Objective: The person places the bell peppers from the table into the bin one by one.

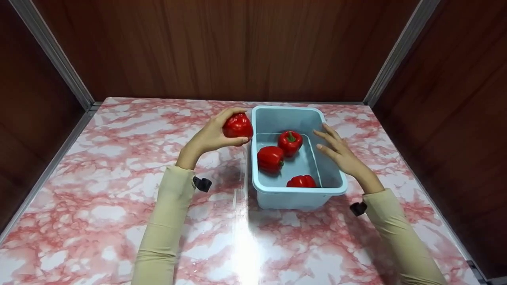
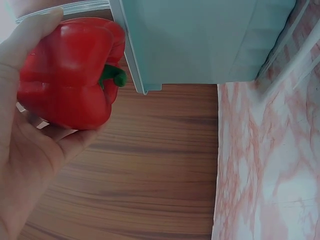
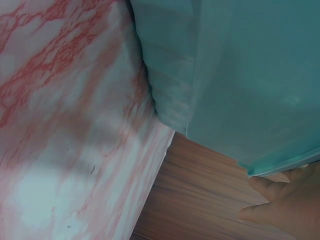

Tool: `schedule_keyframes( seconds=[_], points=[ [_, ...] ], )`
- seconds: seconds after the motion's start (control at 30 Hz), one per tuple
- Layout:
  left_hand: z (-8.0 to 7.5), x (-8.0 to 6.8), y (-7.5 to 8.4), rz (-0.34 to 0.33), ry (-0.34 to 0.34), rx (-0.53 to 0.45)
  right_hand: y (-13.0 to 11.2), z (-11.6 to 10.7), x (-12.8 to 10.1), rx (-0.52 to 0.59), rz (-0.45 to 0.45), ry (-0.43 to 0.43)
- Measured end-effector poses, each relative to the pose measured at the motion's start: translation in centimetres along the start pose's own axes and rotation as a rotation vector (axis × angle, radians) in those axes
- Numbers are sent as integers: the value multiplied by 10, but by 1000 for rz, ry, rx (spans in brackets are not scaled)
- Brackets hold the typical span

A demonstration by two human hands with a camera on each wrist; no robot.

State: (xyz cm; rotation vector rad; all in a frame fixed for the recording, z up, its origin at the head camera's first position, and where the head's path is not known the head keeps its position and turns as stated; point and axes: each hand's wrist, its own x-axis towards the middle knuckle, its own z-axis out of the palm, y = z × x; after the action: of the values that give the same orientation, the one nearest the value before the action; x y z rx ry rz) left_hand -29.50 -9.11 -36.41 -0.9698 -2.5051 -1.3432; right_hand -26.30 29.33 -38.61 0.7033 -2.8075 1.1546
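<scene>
My left hand (image 1: 214, 136) grips a red bell pepper (image 1: 237, 126) just left of the pale blue plastic bin (image 1: 334, 180), level with its rim. From the left wrist the pepper (image 2: 70, 75) shows its green stem, close to the bin's outer wall (image 2: 200, 40). Three more red peppers lie inside the bin: one at the back (image 1: 290, 142), one in the middle (image 1: 270, 159), one at the near wall (image 1: 302, 181). My right hand (image 1: 336, 148) rests with straight fingers on the bin's right rim. The right wrist view shows the bin wall (image 3: 240, 75) and my fingertips (image 3: 280, 205) by its edge.
The bin stands on a pink-and-white marble-pattern tabletop (image 1: 99, 198). Dark wood panels (image 1: 222, 47) close off the back and both sides, with metal corner strips (image 1: 55, 55). A bright glare streak lies on the table in front of the bin.
</scene>
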Motion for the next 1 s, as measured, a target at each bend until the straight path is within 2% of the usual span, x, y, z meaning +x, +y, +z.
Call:
schedule_keyframes(
  seconds=[0.2, 0.43, 0.53, 0.77, 1.0],
  points=[
    [0, 1, 1, -6, 7, -5, 4, 0, 2, -6, -5, 1],
    [1, 1, 5, 26, 4, 1, 3, 0, 2, -10, -4, 1],
    [1, 2, 6, 46, 3, 8, -4, -1, 0, -7, 1, -3],
    [1, 5, 8, 88, -1, 19, -37, -5, -8, 24, 2, -14],
    [1, 6, 10, 92, -1, 17, -41, -6, -9, 17, 19, -18]
  ],
)
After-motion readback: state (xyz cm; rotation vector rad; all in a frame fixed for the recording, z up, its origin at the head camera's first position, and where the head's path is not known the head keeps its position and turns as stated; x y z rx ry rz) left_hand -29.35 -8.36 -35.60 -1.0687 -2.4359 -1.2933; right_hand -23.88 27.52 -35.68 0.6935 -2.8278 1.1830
